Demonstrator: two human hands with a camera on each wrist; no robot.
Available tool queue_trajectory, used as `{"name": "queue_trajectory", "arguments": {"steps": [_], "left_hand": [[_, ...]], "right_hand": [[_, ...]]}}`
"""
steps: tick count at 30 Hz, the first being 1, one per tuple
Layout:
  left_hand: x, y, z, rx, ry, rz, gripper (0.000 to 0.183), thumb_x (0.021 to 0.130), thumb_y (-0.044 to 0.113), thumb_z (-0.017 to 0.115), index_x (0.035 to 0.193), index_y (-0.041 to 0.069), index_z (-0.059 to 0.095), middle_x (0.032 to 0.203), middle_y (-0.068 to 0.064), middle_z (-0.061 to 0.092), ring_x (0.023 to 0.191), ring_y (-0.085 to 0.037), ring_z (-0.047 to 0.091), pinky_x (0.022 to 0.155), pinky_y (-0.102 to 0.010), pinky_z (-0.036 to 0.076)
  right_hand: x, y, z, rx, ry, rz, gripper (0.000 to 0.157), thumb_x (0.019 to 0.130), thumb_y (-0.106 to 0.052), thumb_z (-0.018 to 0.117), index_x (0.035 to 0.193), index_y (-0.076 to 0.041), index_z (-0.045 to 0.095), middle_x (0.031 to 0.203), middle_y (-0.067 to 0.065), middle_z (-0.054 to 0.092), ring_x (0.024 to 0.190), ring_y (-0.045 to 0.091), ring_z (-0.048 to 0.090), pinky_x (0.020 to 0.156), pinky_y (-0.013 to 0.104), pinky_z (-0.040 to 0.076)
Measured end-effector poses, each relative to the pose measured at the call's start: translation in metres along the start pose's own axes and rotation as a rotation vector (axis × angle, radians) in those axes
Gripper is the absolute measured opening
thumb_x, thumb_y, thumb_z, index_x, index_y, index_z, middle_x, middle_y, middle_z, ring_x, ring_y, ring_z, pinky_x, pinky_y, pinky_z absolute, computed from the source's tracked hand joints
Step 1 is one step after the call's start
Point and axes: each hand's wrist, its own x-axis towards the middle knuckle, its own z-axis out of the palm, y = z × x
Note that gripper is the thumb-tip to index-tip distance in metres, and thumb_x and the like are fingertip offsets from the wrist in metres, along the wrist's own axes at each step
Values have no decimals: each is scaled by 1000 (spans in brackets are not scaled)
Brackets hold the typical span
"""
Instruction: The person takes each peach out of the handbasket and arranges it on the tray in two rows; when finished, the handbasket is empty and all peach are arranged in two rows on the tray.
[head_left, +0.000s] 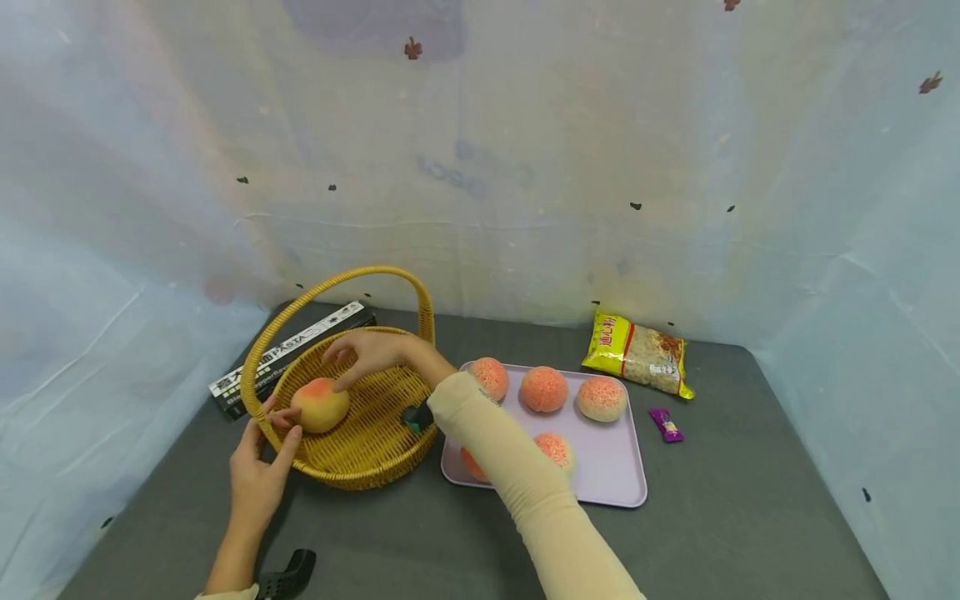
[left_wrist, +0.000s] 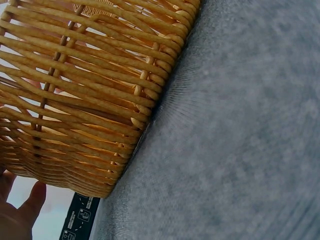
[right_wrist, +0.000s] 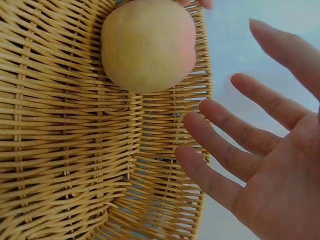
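A yellow wicker basket (head_left: 367, 479) with a tall hoop handle stands on the left part of the table. One yellow-and-red peach (head_left: 321, 406) lies inside it, against the left side; the right wrist view shows the same peach (right_wrist: 149, 47) up close. My left hand (head_left: 258, 475) grips the basket's left rim near the handle's foot, thumb outside and fingers reaching in. Above the basket is my right hand (head_left: 371, 358), its fingers spread and holding nothing in the right wrist view. The fingertips are close to the peach.
Right of the basket, a lilac tray (head_left: 607, 475) bears several pink-and-cream speckled round buns (head_left: 543, 389), partly covered by my right sleeve. Behind the basket lies a black pasta box (head_left: 300, 346). A yellow food packet (head_left: 637, 354) and a small purple wrapped sweet (head_left: 666, 425) lie farther right.
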Motion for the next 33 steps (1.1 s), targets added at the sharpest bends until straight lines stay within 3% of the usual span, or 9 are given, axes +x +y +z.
{"name": "queue_trajectory", "arguments": {"steps": [6, 10, 13, 18, 27, 33], "left_hand": [[1, -15, 1, 3, 4, -20, 23, 94, -7, 62, 117, -11, 57, 122, -28, 62, 122, -5, 54, 97, -9, 37], [0, -33, 3, 13, 1, -35, 34, 94, -6, 63, 128, -6, 57, 122, -24, 63, 121, -4, 54, 96, -8, 37], [-1, -39, 3, 9, -6, -24, 46, 94, -5, 64, 138, -1, 53, 120, -22, 64, 118, -2, 55, 96, -9, 36], [-1, -39, 3, -6, -10, -7, 56, 93, -4, 65, 146, 5, 48, 119, -19, 65, 115, 0, 55, 95, -9, 37], [0, -31, 0, 4, 0, -2, 50, 93, -4, 64, 141, 0, 51, 119, -21, 65, 115, -1, 56, 93, -9, 38], [-1, -25, -1, 12, 0, -10, 49, 95, -5, 62, 142, -2, 49, 120, -23, 64, 113, -4, 57, 92, -10, 40]], "right_hand": [[12, -8, 13, -14, -27, 7, 70, 90, -22, 76, 150, -5, 43, 153, 8, 43, 140, 24, 40, 101, 21, 40], [19, -11, 22, -34, -24, 21, 73, 88, -23, 78, 151, -8, 43, 153, 4, 43, 139, 20, 41, 98, 19, 41], [21, -12, 25, -44, -11, 29, 72, 88, -23, 79, 150, -10, 44, 152, 2, 44, 137, 19, 43, 95, 19, 42], [27, -11, 31, -58, 2, 40, 72, 88, -22, 79, 150, -9, 44, 152, 2, 45, 135, 16, 46, 92, 16, 42], [41, -7, 45, -173, -8, 17, 73, 88, -25, 78, 150, -9, 44, 148, 4, 48, 127, 10, 49, 90, 12, 40], [43, -8, 49, -149, -2, 24, 70, 87, -23, 79, 148, -9, 47, 144, 4, 51, 119, 8, 52, 86, 11, 40]]}}
